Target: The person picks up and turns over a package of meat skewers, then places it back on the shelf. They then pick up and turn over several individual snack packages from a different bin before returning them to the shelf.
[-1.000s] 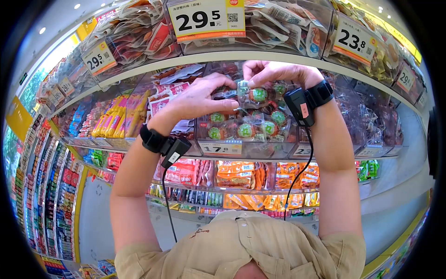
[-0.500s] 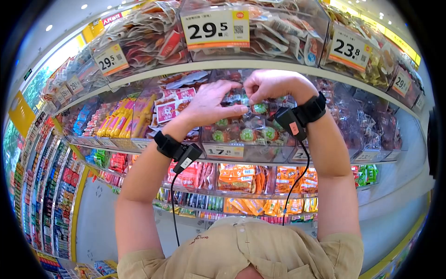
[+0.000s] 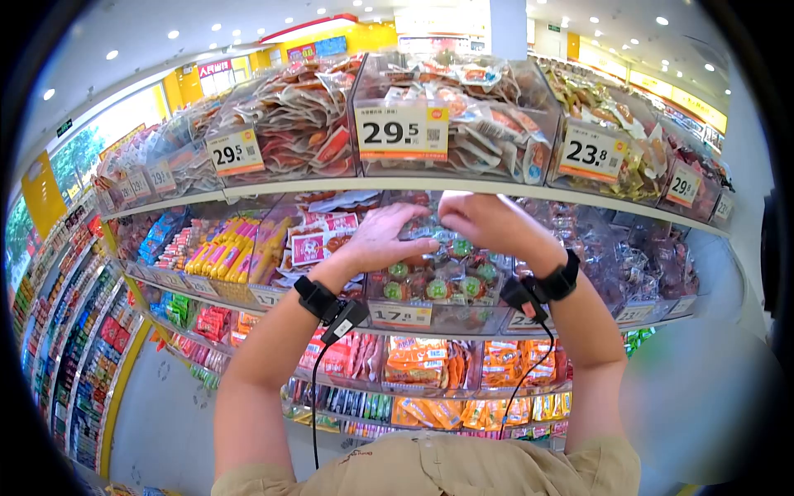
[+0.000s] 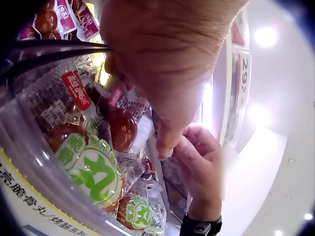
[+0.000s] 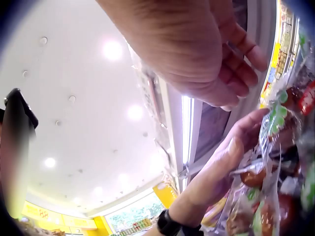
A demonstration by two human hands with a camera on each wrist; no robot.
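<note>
Clear packets of brown balls with green labels (image 3: 438, 288) fill the bin in front of both hands. My left hand (image 3: 380, 240) reaches over the bin's left part, fingers extended and thumb pointing right. In the right wrist view its fingertips are beside a green-printed packet (image 5: 278, 118); whether they touch it I cannot tell. My right hand (image 3: 496, 227) is over the bin's right part, close to the left fingers. Its fingers are loosely bent, with no packet visible in them in the right wrist view. Below the left hand (image 4: 167, 54), a large green-and-white label (image 4: 96, 172) shows.
Above the hands runs a white shelf edge (image 3: 463, 187) with snack bins and price tags. Yellow sticks (image 3: 231, 248) and pink-labelled packets (image 3: 310, 248) lie left of the hands. Lower shelves hold orange bags (image 3: 426, 360). A 17.8 price tag (image 3: 401, 315) is on the bin's front.
The head view has tilted up, so shelves and hands appear lower. The right hand, which pinched a packet one second ago, shows none now. The left hand stays spread over the bin.
</note>
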